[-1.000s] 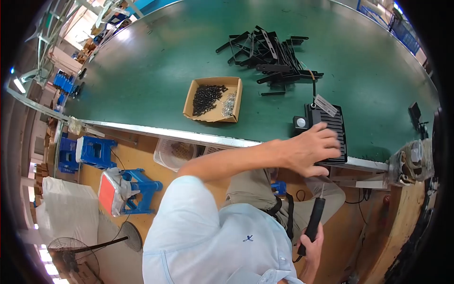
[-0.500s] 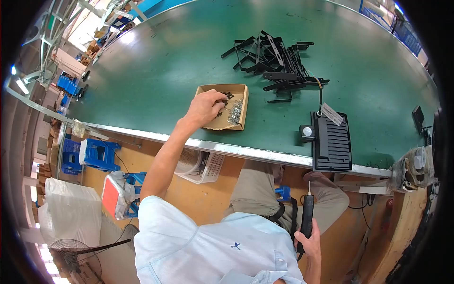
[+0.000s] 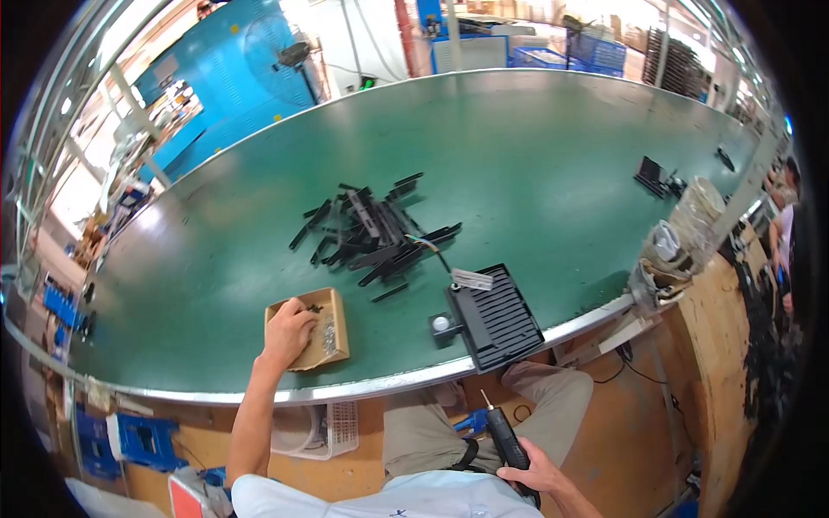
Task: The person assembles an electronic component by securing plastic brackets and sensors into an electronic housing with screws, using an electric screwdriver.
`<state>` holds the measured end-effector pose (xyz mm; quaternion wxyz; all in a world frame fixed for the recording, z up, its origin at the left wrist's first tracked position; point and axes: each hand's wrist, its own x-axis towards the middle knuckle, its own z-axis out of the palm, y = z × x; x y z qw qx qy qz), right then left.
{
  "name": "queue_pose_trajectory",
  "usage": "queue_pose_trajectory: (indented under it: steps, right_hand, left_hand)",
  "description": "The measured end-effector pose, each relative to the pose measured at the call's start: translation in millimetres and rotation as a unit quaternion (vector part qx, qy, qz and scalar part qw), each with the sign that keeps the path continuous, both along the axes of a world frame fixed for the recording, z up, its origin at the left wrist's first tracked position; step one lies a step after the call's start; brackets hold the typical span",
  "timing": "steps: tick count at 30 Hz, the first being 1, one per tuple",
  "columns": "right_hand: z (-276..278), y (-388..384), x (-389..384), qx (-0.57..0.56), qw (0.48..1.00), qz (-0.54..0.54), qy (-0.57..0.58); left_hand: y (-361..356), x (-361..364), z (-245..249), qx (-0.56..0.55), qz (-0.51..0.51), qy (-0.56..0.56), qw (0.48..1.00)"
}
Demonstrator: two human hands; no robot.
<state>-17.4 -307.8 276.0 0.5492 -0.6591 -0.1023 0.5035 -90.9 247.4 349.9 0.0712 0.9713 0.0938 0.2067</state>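
Note:
My left hand (image 3: 288, 332) reaches into a shallow cardboard box (image 3: 339, 321) on the green table. Its fingers are curled together at small dark parts; what they grip, if anything, is hidden. Small silver screws (image 3: 329, 335) lie in the box's right side. My right hand (image 3: 537, 470) is wrapped around a black electric screwdriver (image 3: 505, 439), held over my lap with the bit pointing up. A black floodlight (image 3: 505, 324) with ribbed back, a sensor (image 3: 442, 325) and a tagged cable lies at the table's front edge, between my two hands.
Black metal brackets (image 3: 371, 233) lie in a loose pile behind the box. Another black device (image 3: 654, 178) sits at the far right of the green table (image 3: 553, 155). Plastic-wrapped stuff (image 3: 678, 242) hangs by the right corner. Below stands a white basket (image 3: 343, 429).
My view has tilted up and swung right, so the table's contents appear lower and further left. My left hand stays in the box; my right hand still holds the screwdriver.

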Motion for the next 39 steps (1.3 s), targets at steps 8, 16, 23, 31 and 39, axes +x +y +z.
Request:
queue_pose_trajectory:
  steps: [8, 16, 23, 31, 39]
  right_hand:
    - [1.7, -11.0, 0.2, 0.005, 1.000, 0.027, -0.010]
    - [68.9, 9.8, 8.0, 0.118, 0.993, 0.014, 0.015]
    - [80.8, 27.3, 12.1, 0.105, 0.978, 0.013, -0.179]
    - [76.1, 23.9, 9.1, 0.086, 0.984, 0.029, -0.150]
    - [68.7, 19.5, 10.5, 0.105, 0.991, 0.057, -0.065]
  left_hand:
    - [-12.3, -9.6, 8.9, -0.367, 0.086, -0.201, 0.904]
    - [-187.8, 27.2, 24.1, -0.682, -0.082, -0.117, 0.717]
    - [-241.7, 67.9, -22.2, -0.849, -0.139, -0.042, 0.507]
    - [-240.0, 70.8, -25.6, -0.846, -0.170, 0.007, 0.505]
    - [-222.8, 70.6, -18.6, -0.760, -0.210, 0.069, 0.611]
